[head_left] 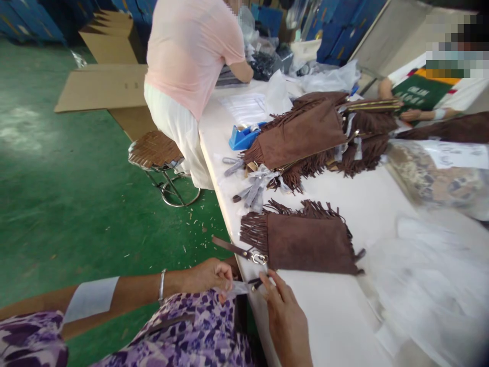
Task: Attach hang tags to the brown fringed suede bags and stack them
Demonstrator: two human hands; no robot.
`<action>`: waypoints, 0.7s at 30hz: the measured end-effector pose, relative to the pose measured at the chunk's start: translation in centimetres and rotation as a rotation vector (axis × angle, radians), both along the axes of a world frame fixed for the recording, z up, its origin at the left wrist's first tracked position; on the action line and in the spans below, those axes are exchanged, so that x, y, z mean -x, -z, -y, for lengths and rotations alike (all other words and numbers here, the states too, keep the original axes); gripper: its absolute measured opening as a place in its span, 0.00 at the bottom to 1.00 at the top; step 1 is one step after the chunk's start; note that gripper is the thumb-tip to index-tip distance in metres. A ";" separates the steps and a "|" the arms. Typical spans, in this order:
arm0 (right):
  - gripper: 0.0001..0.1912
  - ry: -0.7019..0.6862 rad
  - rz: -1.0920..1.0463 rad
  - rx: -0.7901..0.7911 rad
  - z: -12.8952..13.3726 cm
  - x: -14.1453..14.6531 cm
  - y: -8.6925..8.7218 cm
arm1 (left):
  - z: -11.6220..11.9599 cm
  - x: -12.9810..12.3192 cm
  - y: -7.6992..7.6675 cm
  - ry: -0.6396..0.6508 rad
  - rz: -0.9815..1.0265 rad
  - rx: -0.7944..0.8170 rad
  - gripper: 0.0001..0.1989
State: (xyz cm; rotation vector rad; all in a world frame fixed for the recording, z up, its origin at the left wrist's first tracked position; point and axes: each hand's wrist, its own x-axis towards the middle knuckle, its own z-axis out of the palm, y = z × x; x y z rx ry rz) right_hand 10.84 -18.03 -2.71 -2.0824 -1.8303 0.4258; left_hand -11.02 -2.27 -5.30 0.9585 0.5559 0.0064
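Observation:
My left hand [212, 277], with a bracelet at its wrist, pinches a strip of clear plastic wrap [239, 288] at the table's near edge. Beside it, the fingertips of my right hand [284, 311] are closed at a short dark strap end [255, 283] that meets the plastic; the fingers partly hide it. Just beyond both hands, a brown fringed bag [309, 242] lies flat on the white table [317, 306]. Its strap with a metal clasp [259, 257] reaches out over the table edge.
More brown fringed bags [305, 132] are piled farther back, near a blue tape dispenser [244, 136] and plastic-wrapped straps [257, 186]. Clear plastic bags [420, 275] cover the right side. A person [191, 61] stands beside a stool [156, 148]; another person [428, 92] works across the table.

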 end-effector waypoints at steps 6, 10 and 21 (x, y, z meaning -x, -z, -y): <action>0.18 -0.308 0.228 0.110 -4.0 -1.7 -0.6 | -0.8 0.8 0.3 -0.003 -0.008 -0.026 0.22; 0.13 -0.393 0.296 0.120 -4.9 -1.8 -0.6 | -1.0 1.3 1.0 -0.037 -0.047 -0.086 0.23; 0.23 -0.282 0.163 0.054 -4.0 -2.1 0.7 | -1.6 2.0 2.6 -0.050 -0.111 -0.096 0.24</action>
